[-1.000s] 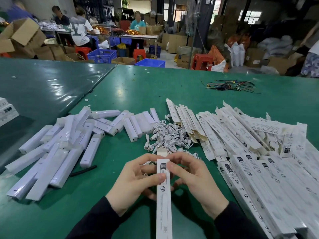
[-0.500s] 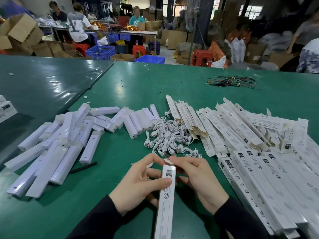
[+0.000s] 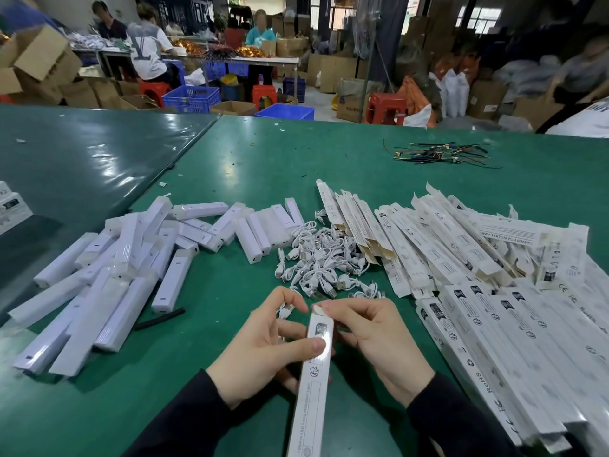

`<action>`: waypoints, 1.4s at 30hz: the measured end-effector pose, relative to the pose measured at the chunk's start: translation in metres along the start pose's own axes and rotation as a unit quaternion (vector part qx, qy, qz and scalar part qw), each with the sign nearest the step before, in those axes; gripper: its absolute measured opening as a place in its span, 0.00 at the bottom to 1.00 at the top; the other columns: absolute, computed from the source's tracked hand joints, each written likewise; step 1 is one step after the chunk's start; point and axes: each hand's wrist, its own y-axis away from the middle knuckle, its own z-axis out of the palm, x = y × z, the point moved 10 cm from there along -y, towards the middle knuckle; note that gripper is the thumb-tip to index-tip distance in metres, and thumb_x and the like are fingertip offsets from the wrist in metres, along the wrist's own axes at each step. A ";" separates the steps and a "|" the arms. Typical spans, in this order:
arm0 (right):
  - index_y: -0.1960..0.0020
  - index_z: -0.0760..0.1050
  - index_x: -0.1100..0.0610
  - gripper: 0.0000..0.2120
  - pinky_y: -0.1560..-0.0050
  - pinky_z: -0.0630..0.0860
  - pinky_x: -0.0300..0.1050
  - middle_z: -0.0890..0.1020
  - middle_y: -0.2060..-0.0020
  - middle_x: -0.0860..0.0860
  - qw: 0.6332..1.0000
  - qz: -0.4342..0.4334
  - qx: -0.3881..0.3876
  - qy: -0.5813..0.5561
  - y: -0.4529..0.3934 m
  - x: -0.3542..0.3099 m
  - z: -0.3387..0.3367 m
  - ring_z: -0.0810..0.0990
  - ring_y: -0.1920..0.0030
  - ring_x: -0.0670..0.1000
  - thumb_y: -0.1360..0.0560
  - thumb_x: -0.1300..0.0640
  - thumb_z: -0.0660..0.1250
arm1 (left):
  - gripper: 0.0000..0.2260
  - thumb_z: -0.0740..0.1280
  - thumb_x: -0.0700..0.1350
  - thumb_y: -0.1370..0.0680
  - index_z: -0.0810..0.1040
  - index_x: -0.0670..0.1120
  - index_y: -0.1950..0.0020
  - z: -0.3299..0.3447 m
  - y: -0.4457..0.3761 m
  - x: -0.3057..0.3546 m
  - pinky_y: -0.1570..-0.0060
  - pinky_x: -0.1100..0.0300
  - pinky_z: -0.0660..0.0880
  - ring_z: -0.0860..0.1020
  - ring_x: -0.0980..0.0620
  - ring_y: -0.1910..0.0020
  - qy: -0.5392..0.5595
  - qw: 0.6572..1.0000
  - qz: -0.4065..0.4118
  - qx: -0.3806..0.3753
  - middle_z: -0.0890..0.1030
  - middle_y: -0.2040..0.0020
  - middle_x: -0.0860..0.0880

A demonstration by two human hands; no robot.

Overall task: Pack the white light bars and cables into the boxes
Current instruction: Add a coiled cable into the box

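Hands meet over the near edge of a green table (image 3: 329,153), both holding one long, narrow white box (image 3: 311,390) that runs lengthwise toward the viewer. The left hand (image 3: 263,351) grips the box's side, thumb pressed across its printed top face. The right hand (image 3: 372,334) pinches the small end flap (image 3: 319,311) at the box's far end. Toward the table's left side lies a heap of white light bars (image 3: 125,268). In the middle, just beyond the hands, sits a tangle of white cables (image 3: 316,258). Along the right side, flat white boxes (image 3: 494,291) overlap in rows. Near the far edge lies a bundle of dark wires (image 3: 438,155).
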 end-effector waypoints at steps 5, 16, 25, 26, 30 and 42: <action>0.56 0.86 0.57 0.08 0.62 0.77 0.38 0.86 0.61 0.54 0.999 -0.033 -0.018 0.029 0.001 -0.006 0.004 0.83 0.62 0.47 0.23 0.62 0.68 | 0.23 0.73 0.40 0.29 0.63 0.45 0.42 -0.004 0.000 0.000 0.77 0.56 0.77 0.83 0.36 0.63 0.018 1.000 -0.013 0.010 0.83 0.54 0.34; 0.48 0.84 0.56 0.11 0.62 0.78 0.41 0.85 0.55 0.57 0.995 0.032 -0.062 -0.070 -0.002 0.014 0.019 0.81 0.60 0.51 0.28 0.54 0.71 | 0.09 0.68 0.47 0.22 0.74 0.48 0.43 -0.024 0.005 0.024 0.66 0.59 0.72 0.82 0.44 0.68 -0.072 0.980 0.090 0.160 0.83 0.66 0.42; 0.44 0.79 0.70 0.16 0.55 0.78 0.48 0.83 0.54 0.63 0.987 0.112 -0.052 -0.099 0.004 0.015 0.029 0.82 0.54 0.57 0.20 0.57 0.63 | 0.25 0.78 0.39 0.34 0.81 0.48 0.38 0.031 0.039 0.080 0.30 0.47 0.64 0.64 0.45 0.26 -0.486 0.765 0.407 0.114 0.70 0.28 0.48; 0.42 0.77 0.72 0.15 0.54 0.79 0.48 0.84 0.54 0.62 0.991 0.094 -0.039 -0.084 0.002 0.014 0.030 0.84 0.54 0.56 0.20 0.60 0.61 | 0.20 0.79 0.38 0.34 0.83 0.45 0.43 0.031 0.037 0.081 0.31 0.47 0.65 0.68 0.46 0.28 -0.487 0.758 0.414 0.130 0.76 0.33 0.50; 0.49 0.83 0.61 0.10 0.58 0.77 0.35 0.86 0.57 0.53 0.984 -0.116 0.054 0.123 -0.014 -0.025 0.038 0.82 0.60 0.47 0.19 0.64 0.62 | 0.06 0.72 0.43 0.25 0.83 0.41 0.52 -0.019 0.018 0.083 0.49 0.64 0.74 0.83 0.52 0.50 -0.383 0.842 0.295 0.240 0.82 0.59 0.60; 0.21 0.51 0.53 0.34 0.26 0.52 0.57 0.56 0.23 0.54 0.593 -0.323 -0.212 0.706 -0.089 0.024 0.217 0.52 0.26 0.55 0.22 0.54 0.62 | 0.16 0.68 0.51 0.22 0.73 0.49 0.36 -0.139 0.069 0.061 0.41 0.51 0.77 0.81 0.58 0.47 -0.071 0.800 0.238 0.546 0.82 0.47 0.56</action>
